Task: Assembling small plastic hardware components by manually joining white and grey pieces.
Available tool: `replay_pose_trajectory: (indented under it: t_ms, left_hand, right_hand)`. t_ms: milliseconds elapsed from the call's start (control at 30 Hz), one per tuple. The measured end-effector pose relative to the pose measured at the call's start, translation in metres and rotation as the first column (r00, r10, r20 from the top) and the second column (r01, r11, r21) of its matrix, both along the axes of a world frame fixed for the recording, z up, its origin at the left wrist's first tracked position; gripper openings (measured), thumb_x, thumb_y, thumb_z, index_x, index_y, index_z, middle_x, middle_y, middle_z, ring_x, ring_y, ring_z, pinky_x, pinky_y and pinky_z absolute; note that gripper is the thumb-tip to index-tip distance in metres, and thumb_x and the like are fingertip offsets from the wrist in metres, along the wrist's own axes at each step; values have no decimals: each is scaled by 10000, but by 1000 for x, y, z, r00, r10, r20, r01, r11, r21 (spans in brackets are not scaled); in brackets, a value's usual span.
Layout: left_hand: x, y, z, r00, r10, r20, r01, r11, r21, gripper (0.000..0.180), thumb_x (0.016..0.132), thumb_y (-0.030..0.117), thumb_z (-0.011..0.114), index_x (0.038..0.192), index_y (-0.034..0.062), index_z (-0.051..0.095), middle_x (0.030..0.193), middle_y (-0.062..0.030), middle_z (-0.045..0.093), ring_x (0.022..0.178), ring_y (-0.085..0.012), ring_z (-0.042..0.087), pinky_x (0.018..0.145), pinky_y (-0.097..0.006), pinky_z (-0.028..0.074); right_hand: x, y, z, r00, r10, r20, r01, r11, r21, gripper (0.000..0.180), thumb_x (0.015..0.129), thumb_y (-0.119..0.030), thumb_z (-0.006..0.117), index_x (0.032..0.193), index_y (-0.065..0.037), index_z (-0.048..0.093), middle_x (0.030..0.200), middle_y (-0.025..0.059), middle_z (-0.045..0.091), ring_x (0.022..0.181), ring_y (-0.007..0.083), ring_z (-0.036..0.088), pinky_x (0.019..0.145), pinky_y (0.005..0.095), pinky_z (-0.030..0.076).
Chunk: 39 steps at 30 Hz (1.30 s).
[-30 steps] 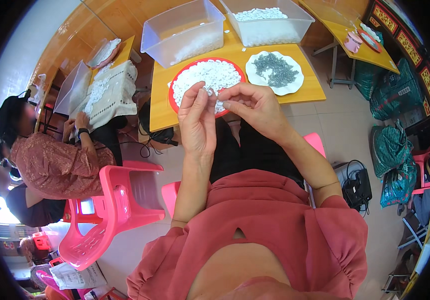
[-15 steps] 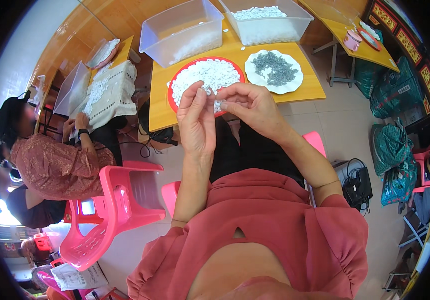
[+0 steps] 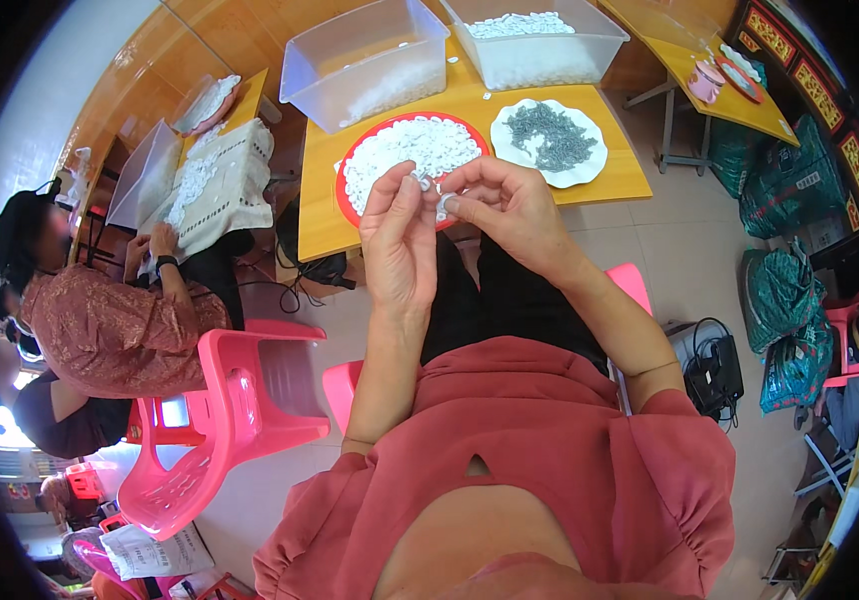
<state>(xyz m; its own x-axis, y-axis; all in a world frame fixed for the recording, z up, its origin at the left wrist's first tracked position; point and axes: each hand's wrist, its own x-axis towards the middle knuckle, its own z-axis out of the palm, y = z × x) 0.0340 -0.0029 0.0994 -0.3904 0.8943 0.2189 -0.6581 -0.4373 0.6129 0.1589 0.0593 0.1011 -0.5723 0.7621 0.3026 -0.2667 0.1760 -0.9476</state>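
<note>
My left hand is pinched on a small white plastic piece, above the near edge of the table. Close beside it, my right hand pinches another small white piece between thumb and fingers. Exact shapes of both pieces are too small to make out. Beyond my hands lies a red-rimmed round tray heaped with small white plastic pieces. To its right sits a white scalloped plate that carries a pile of small dark grey parts.
Two clear plastic bins with white pieces stand at the back of the yellow table. On the left a person sits at another table, near a pink chair. Green bags stand on the floor at right.
Both hands stay at nearly the same spot over the tray's near edge. My fingers have shifted slightly around the white pieces.
</note>
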Motion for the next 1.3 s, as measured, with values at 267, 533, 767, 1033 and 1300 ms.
replay_pose_trajectory:
  t_ms: [267, 533, 767, 1033, 1300]
  left_hand:
    - [3, 1, 1, 999, 8, 35, -8, 1000, -1, 186, 867, 42, 569, 1050, 15, 557, 899, -55, 567, 851, -148, 539, 830, -272, 447]
    - [6, -2, 2, 999, -3, 43, 4, 1000, -8, 177, 870, 42, 564, 1045, 13, 562, 900, -53, 570, 848, -148, 537, 827, -271, 446]
    - [10, -2, 0, 999, -10, 37, 11, 1000, -27, 187, 867, 49, 571, 1051, 15, 564, 906, -50, 572, 841, -141, 533, 825, -270, 446]
    - [13, -1, 0, 1000, -29, 5, 29, 999, -15, 178, 869, 57, 570, 1042, 14, 573, 905, -53, 575, 828, -134, 533, 815, -264, 451]
    - [8, -1, 0, 999, -27, -41, 23, 996, -92, 174, 863, 62, 578, 1031, 19, 583, 874, -50, 589, 812, -130, 554, 786, -256, 465]
  right_hand:
    - [1, 3, -3, 998, -68, -10, 69, 990, 125, 160, 826, -34, 578, 963, 33, 627, 770, 48, 632, 665, 55, 567, 606, 200, 461]
    - [4, 3, 1, 999, -43, -1, 43, 998, 37, 168, 836, -39, 562, 983, 28, 608, 739, 26, 621, 639, 41, 538, 560, 191, 435]
    - [2, 1, 2, 996, -67, -52, 69, 997, 41, 191, 832, -34, 576, 1005, 40, 609, 883, 74, 636, 810, 87, 599, 714, 208, 484]
    - [5, 0, 7, 998, -50, -38, 53, 996, 73, 181, 846, -43, 568, 997, 28, 639, 863, 44, 649, 728, 52, 563, 579, 192, 466]
    - [13, 8, 15, 999, -11, -42, 12, 1000, 20, 196, 857, -34, 557, 1037, 16, 617, 885, 47, 634, 742, 63, 581, 626, 193, 489]
